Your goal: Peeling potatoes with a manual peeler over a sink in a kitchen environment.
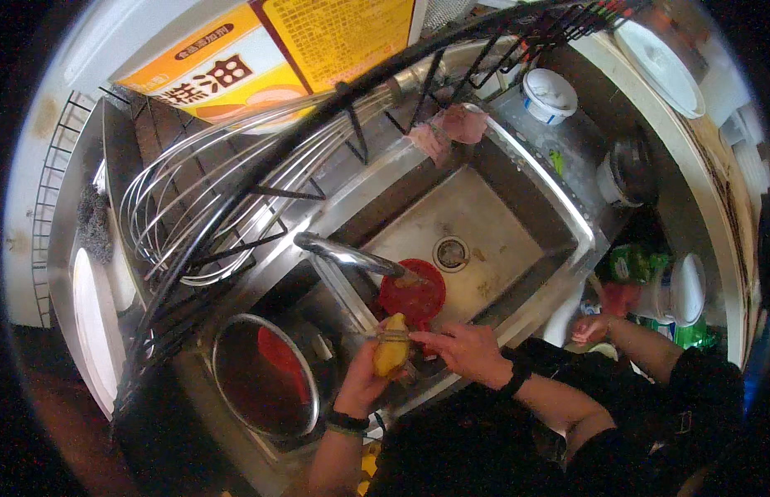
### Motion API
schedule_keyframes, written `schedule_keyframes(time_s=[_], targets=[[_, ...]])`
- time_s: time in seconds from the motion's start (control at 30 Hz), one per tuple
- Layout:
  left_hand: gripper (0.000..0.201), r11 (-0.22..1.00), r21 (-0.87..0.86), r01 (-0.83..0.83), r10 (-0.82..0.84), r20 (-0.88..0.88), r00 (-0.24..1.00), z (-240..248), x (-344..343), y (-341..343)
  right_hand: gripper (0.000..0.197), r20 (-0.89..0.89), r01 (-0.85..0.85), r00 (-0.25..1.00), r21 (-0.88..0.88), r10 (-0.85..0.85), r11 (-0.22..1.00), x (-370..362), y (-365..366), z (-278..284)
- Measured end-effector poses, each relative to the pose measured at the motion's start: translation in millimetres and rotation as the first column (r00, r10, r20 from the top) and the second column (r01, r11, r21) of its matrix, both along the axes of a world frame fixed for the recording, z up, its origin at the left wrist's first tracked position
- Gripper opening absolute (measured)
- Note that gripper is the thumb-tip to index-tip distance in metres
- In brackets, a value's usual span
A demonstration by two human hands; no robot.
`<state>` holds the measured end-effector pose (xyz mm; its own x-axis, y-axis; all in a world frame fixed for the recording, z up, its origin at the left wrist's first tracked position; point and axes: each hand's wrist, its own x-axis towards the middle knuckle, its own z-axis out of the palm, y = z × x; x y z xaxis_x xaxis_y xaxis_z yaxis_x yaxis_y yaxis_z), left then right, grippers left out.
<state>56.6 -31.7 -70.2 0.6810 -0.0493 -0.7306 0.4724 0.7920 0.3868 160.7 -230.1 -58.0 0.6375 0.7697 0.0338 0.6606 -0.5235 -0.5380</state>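
Over the near edge of the steel sink (517, 240), my left hand (364, 374) is wrapped round a yellow oblong potato (391, 356), held upright. My right hand (472, 354) grips a peeler, its narrow metal head (393, 335) lying across the potato's upper part; my fingers hide most of its handle. Just beyond the potato, a red plastic dipper or bowl (412, 291) with water in it sits under the end of the metal faucet (347, 253).
A large steel pot (265, 377) with something red inside stands at the left. A wire rack (260, 192) with a big whisk (227, 178) hangs over the far left. Pinkish cloth-like scraps (451, 131) lie on the sink's far rim. Another person's hand (594, 329) is at the right.
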Motion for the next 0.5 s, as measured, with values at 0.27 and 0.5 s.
schedule_keyframes(time_s=[0.27, 0.5], targets=[[0.051, 0.956, 0.287, 0.053, -0.093, 0.126, 0.988, 8, 6, -3, 0.045, 0.01, 0.225, 0.974, -0.096, -0.225, 0.97, 48, -36, -78], [0.052, 0.999, 0.039, 0.029, -0.034, 0.143, 0.989, -8, -10, 3, 0.043, 0.078, -0.087, 0.993, 0.045, 0.084, 0.995, 3, -12, 3]])
